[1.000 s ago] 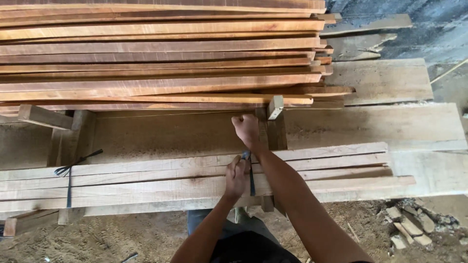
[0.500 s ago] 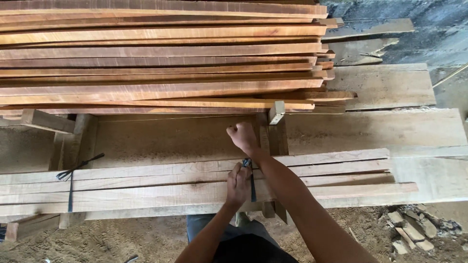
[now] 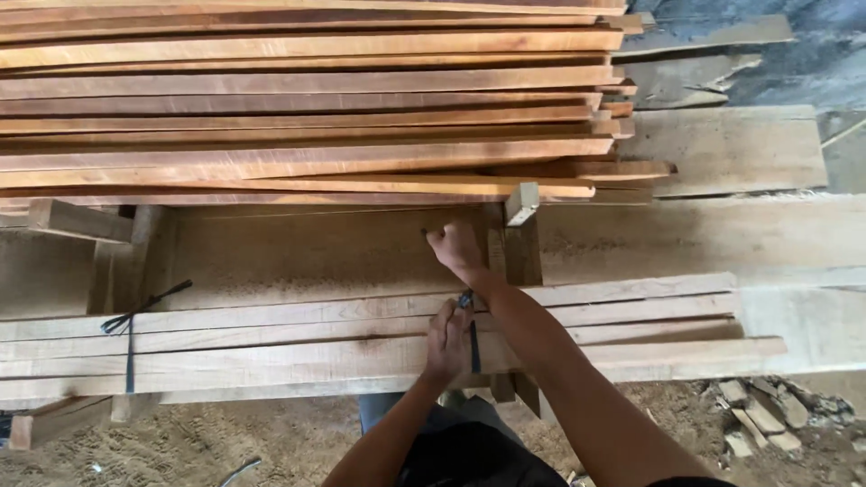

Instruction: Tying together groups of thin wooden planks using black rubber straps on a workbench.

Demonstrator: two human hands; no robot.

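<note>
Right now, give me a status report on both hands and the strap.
Left hand pressing on the lath bundle. Right hand fisted, pulling the dark strap. Nothing in the way.

A bundle of thin wooden slats (image 3: pixel 271 347) lies across the near side, with a strap (image 3: pixel 131 338) around its left end. Behind it lies a wide plank (image 3: pixel 316 252). Behind the plank sits a tall stack of boards (image 3: pixel 298 99). Stone rubble (image 3: pixel 767 415) lies on the ground at the right.
</note>
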